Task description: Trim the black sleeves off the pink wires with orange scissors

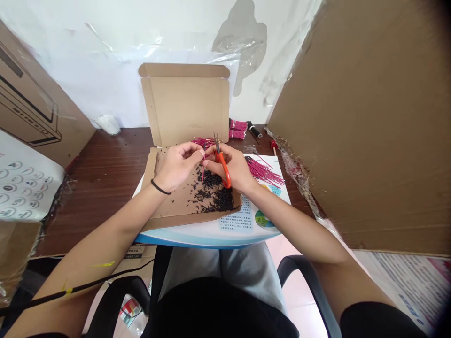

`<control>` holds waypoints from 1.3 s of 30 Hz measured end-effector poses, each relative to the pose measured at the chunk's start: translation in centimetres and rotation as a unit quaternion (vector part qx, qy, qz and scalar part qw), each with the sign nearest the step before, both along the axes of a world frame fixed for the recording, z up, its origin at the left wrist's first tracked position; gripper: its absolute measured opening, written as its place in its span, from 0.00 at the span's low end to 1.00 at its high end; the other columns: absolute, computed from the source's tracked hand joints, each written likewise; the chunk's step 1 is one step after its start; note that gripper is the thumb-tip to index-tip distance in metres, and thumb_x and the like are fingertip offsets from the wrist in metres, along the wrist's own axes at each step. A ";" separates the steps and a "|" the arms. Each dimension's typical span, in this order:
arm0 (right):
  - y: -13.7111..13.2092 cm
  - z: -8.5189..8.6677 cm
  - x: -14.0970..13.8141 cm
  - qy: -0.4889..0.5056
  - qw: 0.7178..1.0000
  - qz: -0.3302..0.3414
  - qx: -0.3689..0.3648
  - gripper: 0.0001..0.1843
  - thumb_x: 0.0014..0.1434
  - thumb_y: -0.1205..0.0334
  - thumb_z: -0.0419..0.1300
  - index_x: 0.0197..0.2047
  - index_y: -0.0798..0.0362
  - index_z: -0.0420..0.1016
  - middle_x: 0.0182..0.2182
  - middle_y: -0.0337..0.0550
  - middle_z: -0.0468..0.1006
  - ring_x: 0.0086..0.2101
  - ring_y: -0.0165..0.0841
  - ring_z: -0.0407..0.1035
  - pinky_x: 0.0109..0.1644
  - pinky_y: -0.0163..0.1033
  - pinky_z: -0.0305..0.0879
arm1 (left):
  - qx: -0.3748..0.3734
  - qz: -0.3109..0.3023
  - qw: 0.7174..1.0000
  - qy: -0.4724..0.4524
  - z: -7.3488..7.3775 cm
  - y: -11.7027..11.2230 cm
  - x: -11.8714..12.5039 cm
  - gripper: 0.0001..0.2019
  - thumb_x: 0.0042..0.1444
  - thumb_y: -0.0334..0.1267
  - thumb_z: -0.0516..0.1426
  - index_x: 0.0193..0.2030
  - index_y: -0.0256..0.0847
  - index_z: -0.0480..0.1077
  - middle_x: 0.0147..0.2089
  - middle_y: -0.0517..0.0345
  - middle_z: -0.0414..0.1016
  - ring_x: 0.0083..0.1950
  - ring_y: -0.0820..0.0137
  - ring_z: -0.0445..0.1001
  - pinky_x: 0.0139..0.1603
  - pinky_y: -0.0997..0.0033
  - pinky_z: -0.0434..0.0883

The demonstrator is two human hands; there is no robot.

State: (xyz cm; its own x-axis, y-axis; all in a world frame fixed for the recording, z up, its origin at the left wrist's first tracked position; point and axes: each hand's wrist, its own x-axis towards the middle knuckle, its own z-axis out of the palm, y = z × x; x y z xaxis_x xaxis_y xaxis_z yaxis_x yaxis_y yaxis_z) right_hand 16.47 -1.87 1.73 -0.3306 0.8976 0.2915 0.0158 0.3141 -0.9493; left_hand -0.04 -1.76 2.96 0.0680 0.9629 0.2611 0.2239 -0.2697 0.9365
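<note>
While the box (pixel 176 199) is lying open, our right hand (pixel 237 168) and left hand (pixel 176 165) are nearly meeting above it, the right gripping scissors (pixel 226 173), the left pinching a wire (pixel 203 172); black scraps (pixel 221 199) are lying inside.

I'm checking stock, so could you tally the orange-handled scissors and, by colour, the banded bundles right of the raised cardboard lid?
Orange-handled scissors: 1
Magenta bundles: 2
Black bundle: 1
Total: 4
</note>
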 end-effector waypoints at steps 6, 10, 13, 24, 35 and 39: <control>0.0 0.2 0.2 0.082 0.996 0.011 -0.045 0.22 0.45 0.57 0.70 0.41 0.49 0.65 0.26 0.31 0.73 0.29 0.29 0.69 0.39 0.39 0.66 | 0.048 -0.049 0.997 -0.046 -1.2 0.0 0.3 0.10 0.53 0.44 0.63 0.33 0.40 0.72 0.31 0.58 0.75 0.28 0.75 0.70 0.31 0.73 0.68; -0.2 0.5 0.3 0.079 0.996 0.011 -0.037 0.23 0.45 0.56 0.71 0.39 0.49 0.65 0.26 0.32 0.73 0.28 0.28 0.68 0.38 0.39 0.65 | 0.072 -0.042 0.996 -0.043 -1.3 0.1 0.1 0.12 0.51 0.48 0.65 0.35 0.41 0.75 0.37 0.55 0.78 0.34 0.72 0.74 0.34 0.71 0.70; -0.4 0.8 0.3 0.072 0.997 0.011 -0.036 0.23 0.44 0.54 0.72 0.38 0.49 0.64 0.27 0.33 0.73 0.29 0.28 0.68 0.38 0.38 0.66 | 0.077 -0.038 0.995 -0.044 -1.3 0.0 0.1 0.14 0.51 0.51 0.65 0.35 0.41 0.76 0.37 0.54 0.80 0.36 0.70 0.75 0.35 0.70 0.71; -0.2 0.3 0.2 0.051 0.998 0.014 -0.045 0.25 0.43 0.52 0.72 0.38 0.48 0.64 0.30 0.34 0.74 0.36 0.31 0.72 0.44 0.41 0.69 | 0.046 -0.060 0.993 -0.086 -1.0 -0.5 0.5 0.19 0.50 0.50 0.66 0.46 0.43 0.75 0.40 0.52 0.82 0.34 0.71 0.78 0.32 0.72 0.73; -0.1 0.2 0.1 0.053 0.998 0.019 -0.040 0.23 0.44 0.53 0.71 0.38 0.49 0.64 0.30 0.34 0.73 0.34 0.30 0.70 0.43 0.40 0.69 | 0.052 -0.066 0.992 -0.096 -0.8 -0.5 0.7 0.18 0.51 0.48 0.66 0.45 0.42 0.73 0.42 0.52 0.82 0.35 0.71 0.79 0.33 0.72 0.74; -0.1 0.3 0.1 0.058 0.997 0.022 -0.036 0.23 0.43 0.55 0.71 0.37 0.49 0.64 0.30 0.34 0.73 0.34 0.30 0.70 0.42 0.40 0.69 | 0.058 -0.069 0.992 -0.092 -1.0 -0.5 0.6 0.17 0.51 0.48 0.66 0.45 0.43 0.73 0.42 0.51 0.82 0.36 0.71 0.79 0.33 0.72 0.74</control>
